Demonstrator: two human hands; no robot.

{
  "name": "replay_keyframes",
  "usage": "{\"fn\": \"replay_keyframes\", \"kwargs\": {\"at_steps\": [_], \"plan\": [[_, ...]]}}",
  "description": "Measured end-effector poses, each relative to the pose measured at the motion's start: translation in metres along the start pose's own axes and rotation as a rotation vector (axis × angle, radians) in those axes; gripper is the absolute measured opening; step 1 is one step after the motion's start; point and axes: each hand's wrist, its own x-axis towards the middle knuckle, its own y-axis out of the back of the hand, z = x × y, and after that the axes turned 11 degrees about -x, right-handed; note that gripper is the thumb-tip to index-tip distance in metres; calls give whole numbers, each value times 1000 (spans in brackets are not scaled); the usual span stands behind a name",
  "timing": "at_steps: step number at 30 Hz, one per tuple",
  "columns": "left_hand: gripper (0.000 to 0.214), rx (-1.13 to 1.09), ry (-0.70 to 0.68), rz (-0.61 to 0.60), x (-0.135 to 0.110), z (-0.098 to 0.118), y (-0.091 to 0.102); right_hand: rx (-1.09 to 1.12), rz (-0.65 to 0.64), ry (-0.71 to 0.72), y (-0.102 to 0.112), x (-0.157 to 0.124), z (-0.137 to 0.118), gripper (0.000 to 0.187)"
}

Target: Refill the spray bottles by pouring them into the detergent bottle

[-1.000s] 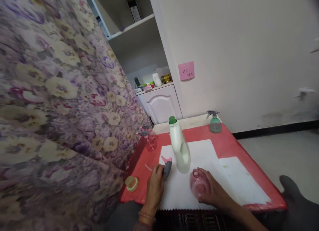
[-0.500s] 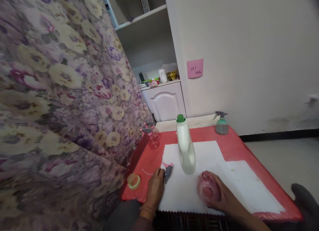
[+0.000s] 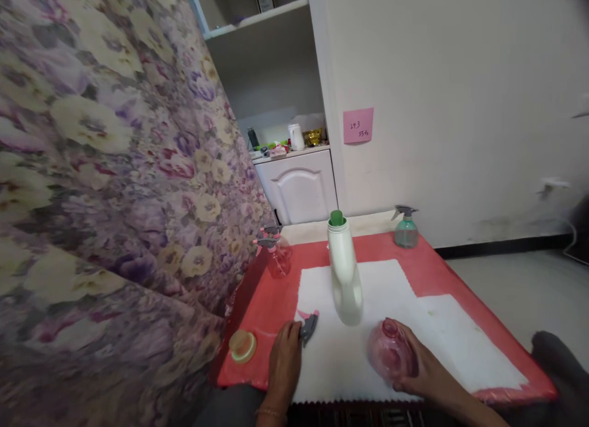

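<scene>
My left hand (image 3: 284, 359) rests on the white cloth (image 3: 359, 359), fingers curled on a grey and pink spray head (image 3: 308, 326). My right hand (image 3: 426, 369) is wrapped round an open pink bottle (image 3: 389, 353) that leans on the cloth with its neck toward the back. Between the hands, farther back, a tall white jug with a green cap (image 3: 344, 273) stands upright. A round tan lid (image 3: 242, 346) lies on the red table (image 3: 271, 298) left of my left hand.
A pink spray bottle (image 3: 275, 255) stands at the table's back left edge and a green spray bottle (image 3: 405, 228) at the back right. A flowered curtain (image 3: 101, 169) hangs close on the left. White cabinet (image 3: 299, 184) and wall with a pink note (image 3: 358, 125) lie behind.
My right hand has slid the pink bottle to the right and tipped it further over. My left hand has stayed on the spray head, which now lies lower on the cloth.
</scene>
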Motion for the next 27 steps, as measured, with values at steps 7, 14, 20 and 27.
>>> {"fn": "replay_keyframes", "kwargs": {"at_steps": [7,14,20,27], "plan": [[33,-58,-87,136,-5,-19,-20,-4,22,0,-3,-2,-3,99],[32,-113,-86,145,-5,-16,-19,-69,62,51,-2,-3,-6,90],[33,-125,-75,138,-5,-16,-22,-56,102,62,0,2,7,93],[41,-134,-94,110,-2,-18,-23,-75,227,73,14,5,-2,92]]}}
